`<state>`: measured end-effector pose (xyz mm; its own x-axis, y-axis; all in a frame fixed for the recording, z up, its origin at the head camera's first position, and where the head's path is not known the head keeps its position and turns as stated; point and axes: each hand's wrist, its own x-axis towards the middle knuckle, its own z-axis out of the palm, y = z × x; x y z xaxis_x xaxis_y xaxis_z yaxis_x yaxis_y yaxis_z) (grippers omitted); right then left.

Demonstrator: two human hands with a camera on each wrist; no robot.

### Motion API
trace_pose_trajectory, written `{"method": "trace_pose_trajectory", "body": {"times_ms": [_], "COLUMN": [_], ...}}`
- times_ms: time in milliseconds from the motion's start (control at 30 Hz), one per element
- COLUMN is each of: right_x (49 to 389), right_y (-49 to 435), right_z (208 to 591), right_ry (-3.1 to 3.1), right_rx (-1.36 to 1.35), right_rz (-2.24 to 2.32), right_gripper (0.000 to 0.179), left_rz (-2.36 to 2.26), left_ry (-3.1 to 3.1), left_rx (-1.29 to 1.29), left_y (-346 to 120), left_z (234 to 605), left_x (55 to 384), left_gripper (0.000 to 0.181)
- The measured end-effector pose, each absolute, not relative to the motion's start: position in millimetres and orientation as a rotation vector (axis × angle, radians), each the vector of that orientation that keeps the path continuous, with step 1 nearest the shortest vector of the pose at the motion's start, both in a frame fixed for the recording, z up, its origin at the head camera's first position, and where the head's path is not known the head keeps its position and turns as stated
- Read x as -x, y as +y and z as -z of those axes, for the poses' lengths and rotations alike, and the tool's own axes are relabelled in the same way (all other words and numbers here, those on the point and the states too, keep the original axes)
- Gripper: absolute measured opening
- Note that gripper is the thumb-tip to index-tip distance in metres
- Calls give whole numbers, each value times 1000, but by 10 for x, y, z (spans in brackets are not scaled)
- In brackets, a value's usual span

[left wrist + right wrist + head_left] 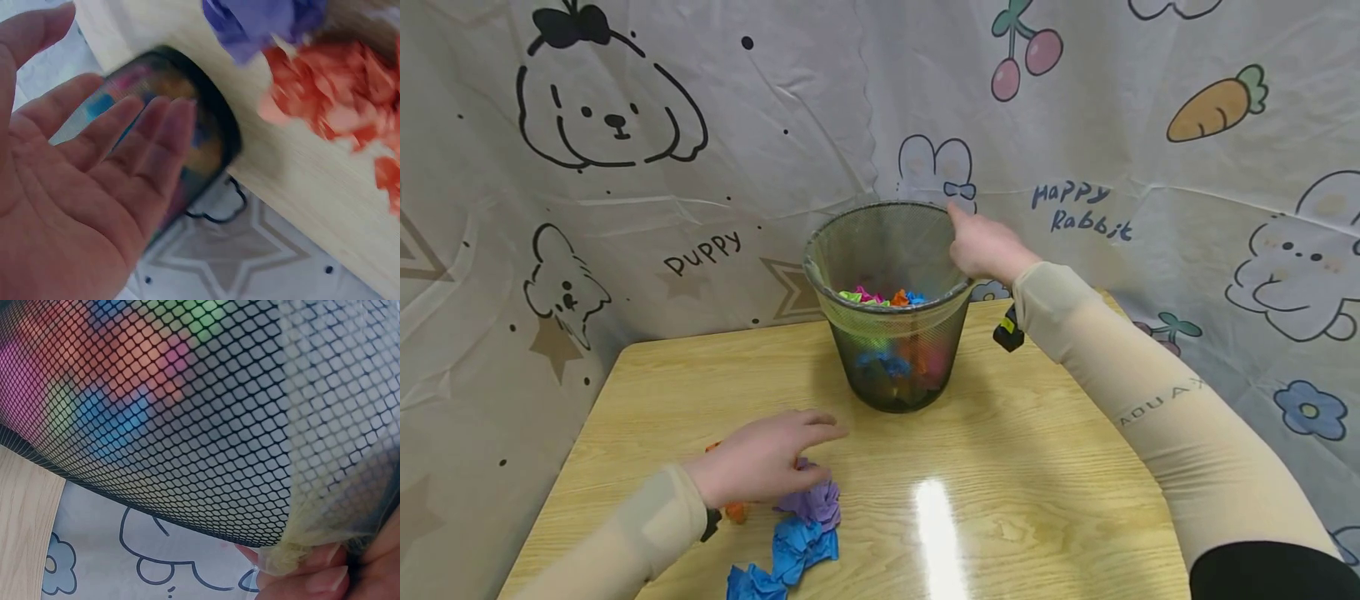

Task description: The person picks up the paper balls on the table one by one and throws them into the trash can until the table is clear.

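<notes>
A black mesh wastebasket [880, 310] stands upright at the back of the table, lined with a translucent yellowish bag [337, 425]. Several crumpled paper balls in pink, green, orange and blue lie inside it. My right hand [988, 246] grips its right rim, fingers [319, 584] curled at a gathered bunch of the bag. Over the front left of the table hovers my left hand [760, 458], fingers spread loosely and palm bare. Just below it lie a purple crumpled paper [816, 504] and orange crumpled paper [736, 511], partly hidden by the hand.
Two blue crumpled papers [796, 546] trail toward the table's near edge, by the purple one. Behind the wooden table [1037, 467] hangs a printed cloth [820, 100] with cartoon animals, reaching round both sides. Light glares on the tabletop's middle.
</notes>
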<state>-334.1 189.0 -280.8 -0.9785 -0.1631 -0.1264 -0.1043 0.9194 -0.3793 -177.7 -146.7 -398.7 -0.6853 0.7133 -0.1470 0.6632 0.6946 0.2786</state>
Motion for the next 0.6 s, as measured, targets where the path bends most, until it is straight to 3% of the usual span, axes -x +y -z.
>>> {"method": "trace_pose_trajectory", "body": {"times_ms": [400,600], "right_x": [3329,3325], "right_y": [1899,1898], "right_z": [2799,2805], "right_ry": [2919,2918], "right_rx": [236,236], "right_rz": [570,582], "right_gripper": [75,74], "left_rz": [-176,-152], "left_ry": [2501,2506], "left_rx": [-1072,-1135], "left_y": [-1355,-1418], "left_z": [4231,4375], "left_x": [1501,1517], "left_gripper": [77,71]}}
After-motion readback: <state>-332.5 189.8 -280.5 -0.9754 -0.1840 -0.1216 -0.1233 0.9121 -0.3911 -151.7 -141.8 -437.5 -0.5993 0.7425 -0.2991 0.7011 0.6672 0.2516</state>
